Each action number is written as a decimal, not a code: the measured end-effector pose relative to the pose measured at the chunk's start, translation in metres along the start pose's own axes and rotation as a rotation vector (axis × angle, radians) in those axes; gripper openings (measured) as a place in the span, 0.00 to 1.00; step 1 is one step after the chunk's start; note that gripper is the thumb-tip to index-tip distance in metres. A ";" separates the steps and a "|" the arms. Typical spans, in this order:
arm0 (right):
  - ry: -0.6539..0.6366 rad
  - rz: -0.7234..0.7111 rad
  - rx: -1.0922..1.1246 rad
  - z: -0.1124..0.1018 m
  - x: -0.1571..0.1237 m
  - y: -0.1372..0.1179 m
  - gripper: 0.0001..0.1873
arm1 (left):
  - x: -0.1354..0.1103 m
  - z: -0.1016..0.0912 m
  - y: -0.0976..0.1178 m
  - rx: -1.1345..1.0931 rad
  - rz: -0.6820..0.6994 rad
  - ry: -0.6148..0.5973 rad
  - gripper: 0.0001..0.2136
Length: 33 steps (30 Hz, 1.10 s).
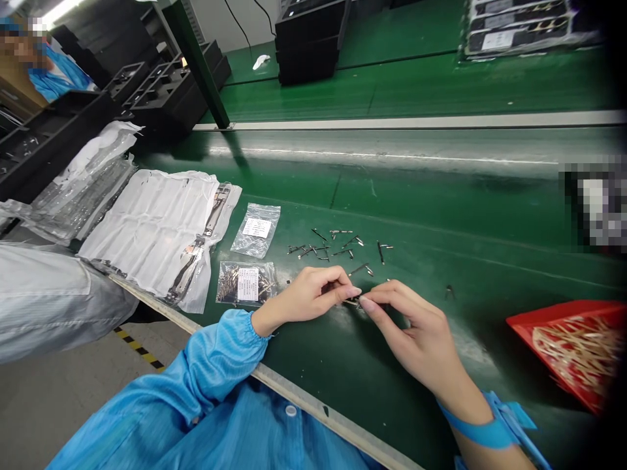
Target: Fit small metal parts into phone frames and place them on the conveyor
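My left hand [313,294] and my right hand [409,326] meet over the green table [441,215], fingertips pinched together on a small metal part [353,302]. Several similar small metal parts [337,247] lie scattered on the table just beyond my fingers. A small clear bag with a white label [246,283], filled with parts, rests beside my left wrist. A second labelled clear bag [257,230] lies a little farther off. I wear blue sleeves and a blue strap on my right wrist.
White foam sheets with metal strips in plastic [157,228] lie at the left. A red tray of thin pale sticks [578,346] stands at the right edge. Black trays [161,91] are stacked at the back left, near another person in blue [53,72].
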State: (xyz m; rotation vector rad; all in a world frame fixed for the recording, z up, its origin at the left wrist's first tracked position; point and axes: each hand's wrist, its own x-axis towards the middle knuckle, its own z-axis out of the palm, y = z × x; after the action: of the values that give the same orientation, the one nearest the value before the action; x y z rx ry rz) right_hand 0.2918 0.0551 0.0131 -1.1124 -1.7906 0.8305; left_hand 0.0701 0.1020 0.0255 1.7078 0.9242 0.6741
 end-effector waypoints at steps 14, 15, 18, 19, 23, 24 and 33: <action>0.311 0.274 -0.001 -0.008 -0.001 0.013 0.11 | 0.003 -0.010 -0.006 0.016 -0.017 -0.022 0.15; 0.273 0.263 -0.040 -0.012 -0.001 0.016 0.10 | 0.004 -0.012 -0.005 -0.009 -0.035 -0.007 0.16; 0.087 0.191 -0.100 -0.020 -0.001 0.021 0.08 | 0.005 -0.017 -0.001 -0.077 -0.090 0.033 0.19; 0.031 0.165 -0.094 -0.020 -0.001 0.023 0.08 | 0.005 -0.018 0.000 -0.095 -0.103 0.044 0.20; -0.136 0.087 -0.071 -0.018 -0.002 0.023 0.07 | 0.005 -0.018 0.001 -0.130 -0.119 0.068 0.21; -0.166 0.067 -0.087 -0.017 -0.003 0.022 0.08 | 0.004 -0.018 0.001 -0.128 -0.120 0.067 0.21; -0.061 0.064 -0.067 -0.011 0.000 0.013 0.07 | 0.005 -0.017 0.001 -0.045 -0.077 -0.049 0.21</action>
State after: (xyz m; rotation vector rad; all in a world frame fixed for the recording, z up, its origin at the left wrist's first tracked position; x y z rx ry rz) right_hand 0.3062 0.0614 0.0061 -1.2055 -1.8530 0.8558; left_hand 0.0594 0.1145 0.0314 1.6336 0.9295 0.5952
